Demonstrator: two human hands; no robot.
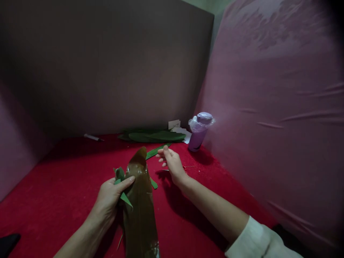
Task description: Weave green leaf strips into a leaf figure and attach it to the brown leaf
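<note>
My left hand [110, 197] is closed, thumb on top, around a long glossy brown leaf-like strip [141, 215] with a rounded tip. Folded green leaf pieces [125, 199] stick out from the same grip. My right hand [172, 163] hovers to the right of the strip's tip, fingers loosely bent and apart, with nothing visible in them. Behind it on the cloth lies what looks like a pair of scissors [185, 167], mostly hidden by the wrist. A cut green leaf strip [154, 152] lies between the brown tip and my right hand. Another green piece [154, 184] shows beside the brown strip's edge.
A red cloth [67, 186] covers the surface. At the back lie a pile of green leaves [156, 136], white papers [185, 134] and a white pen-like tool [92, 137]. A purple cup [197, 138] topped with clear plastic stands by the pink right wall [268, 107].
</note>
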